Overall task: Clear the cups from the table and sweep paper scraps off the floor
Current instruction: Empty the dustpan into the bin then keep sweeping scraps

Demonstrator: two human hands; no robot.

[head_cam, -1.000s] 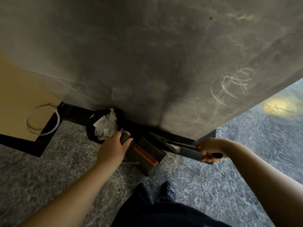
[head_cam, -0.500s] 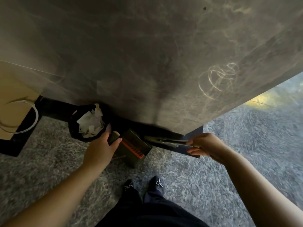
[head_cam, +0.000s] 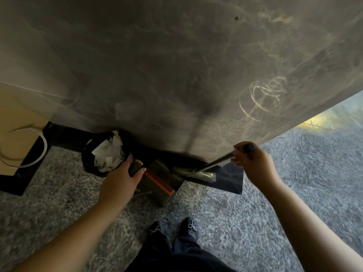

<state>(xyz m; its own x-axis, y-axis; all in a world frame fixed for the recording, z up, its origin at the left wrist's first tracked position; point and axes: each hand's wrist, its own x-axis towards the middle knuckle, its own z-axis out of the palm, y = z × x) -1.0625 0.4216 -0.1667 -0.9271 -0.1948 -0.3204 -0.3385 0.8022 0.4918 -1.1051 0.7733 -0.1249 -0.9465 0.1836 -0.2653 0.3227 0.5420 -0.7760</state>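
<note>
While the person stands at the edge of a large grey marbled surface [head_cam: 176,65], both bare arms reach down toward the carpeted floor [head_cam: 294,183] beneath its near edge. Left hand [head_cam: 119,183]: grip closed around the handle of a dark olive dustpan [head_cam: 161,183], thumb and fingers wrapped over the top of the handle. The dustpan sits low, just above or on the carpet (cannot tell which), with an orange comb strip running along its upper edge. Right hand [head_cam: 253,163]: grip closed on the dark end of a broom handle [head_cam: 222,160], which slants down and to the left to a pale bristle head [head_cam: 196,174] lying just beside the dustpan's right side. Paper scraps [head_cam: 109,156]: a white crumpled heap fills a black-lined bin [head_cam: 90,163] that stands on the floor just left of the left hand, tucked partly under the surface edge. No loose scraps can be made out on the carpet, though the pile is blurred. A black base panel [head_cam: 64,134] runs along the floor behind the bin and a dark flat sheet [head_cam: 229,181] lies under the broom head. At far left, a tan board [head_cam: 13,118] carries a loop of white cable [head_cam: 42,144]. The person's dark trousers and two dark shoes [head_cam: 174,228] with small bow trims show at bottom centre, standing on the carpet.
</note>
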